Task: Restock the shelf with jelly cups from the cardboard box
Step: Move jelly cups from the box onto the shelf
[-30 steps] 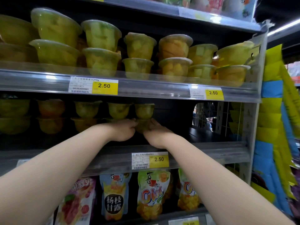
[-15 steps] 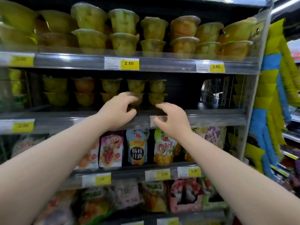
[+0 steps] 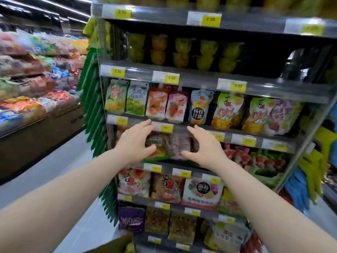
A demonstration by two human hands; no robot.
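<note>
free: shelf [image 3: 264,88] right of jelly cups [image 3: 182,52] | blocked: pouches [image 3: 200,106] fill row below

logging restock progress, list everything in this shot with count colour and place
jelly cups: about ten, in five stacks of two, yellow-green and orange, left part of the second level from the top
shelf: one unit, grey, centre and right
price tags: many, white and yellow, along the shelf rails
pouches: about eight, mixed colours, level under the cups
snack bags: many, mixed colours, lower levels
cardboard box: one corner showing, brown, bottom edge
hanging packs: one column, green, shelf's left side
sweets display: one, multicoloured, far left
left grip: one, open and empty, in front of the lower levels
right grip: one, open and empty, beside the left
</note>
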